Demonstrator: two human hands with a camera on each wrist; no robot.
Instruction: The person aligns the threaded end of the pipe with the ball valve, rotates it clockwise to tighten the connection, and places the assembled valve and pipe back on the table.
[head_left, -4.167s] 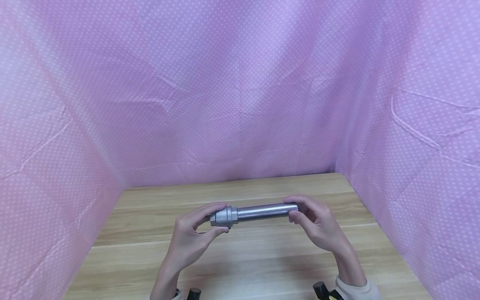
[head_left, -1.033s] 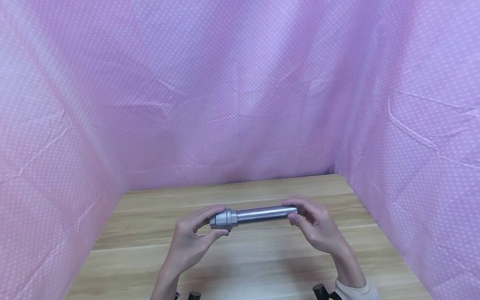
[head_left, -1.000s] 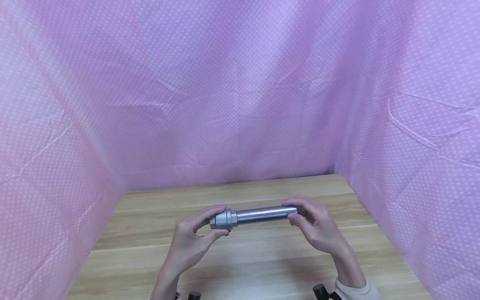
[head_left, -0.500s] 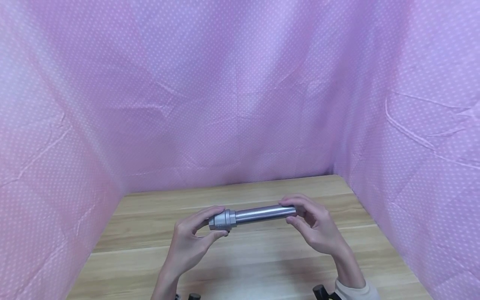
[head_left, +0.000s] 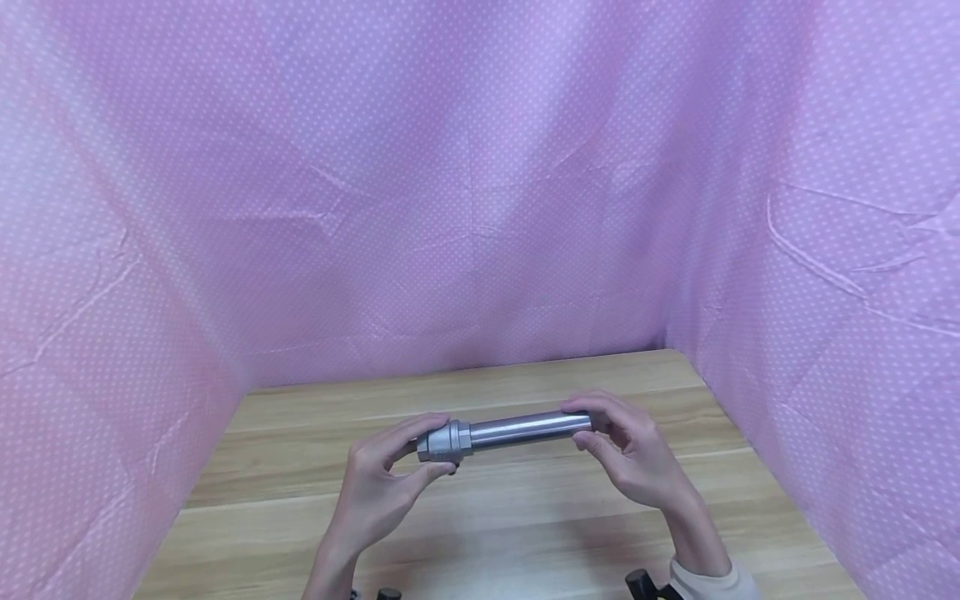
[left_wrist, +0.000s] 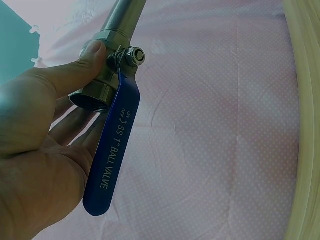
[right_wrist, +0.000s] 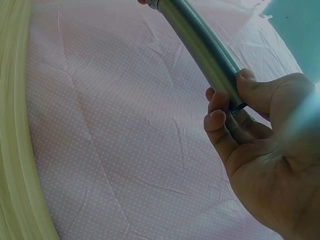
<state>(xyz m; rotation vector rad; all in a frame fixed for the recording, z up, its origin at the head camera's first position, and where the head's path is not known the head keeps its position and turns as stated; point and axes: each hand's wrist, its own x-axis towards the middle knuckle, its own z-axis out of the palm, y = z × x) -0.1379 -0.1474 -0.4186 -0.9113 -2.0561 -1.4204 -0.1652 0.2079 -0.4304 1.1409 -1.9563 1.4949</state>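
Note:
My left hand (head_left: 378, 479) grips a metal ball valve (head_left: 445, 442) between thumb and fingers, above the table. In the left wrist view its blue lever handle (left_wrist: 112, 150) points back toward the palm, lettered "SS 1" BALL VALVE", and the valve's near end is an open round mouth. A smooth steel pipe (head_left: 528, 428) extends from the valve's other end, almost level and tilted slightly up to the right. My right hand (head_left: 637, 454) pinches the pipe's free end, thumb on one side and fingers on the other. Any thread inside the joint is hidden.
Below the hands lies a wood-grain table (head_left: 495, 533). Pink dotted cloth (head_left: 472, 208) hangs behind it and along both sides. Black camera mounts (head_left: 641, 583) show by the wrists at the bottom edge.
The right fingers and thumb have shifted a little on the pipe's end. Pipe and valve have moved slightly left and down in the head view, still held by both hands.

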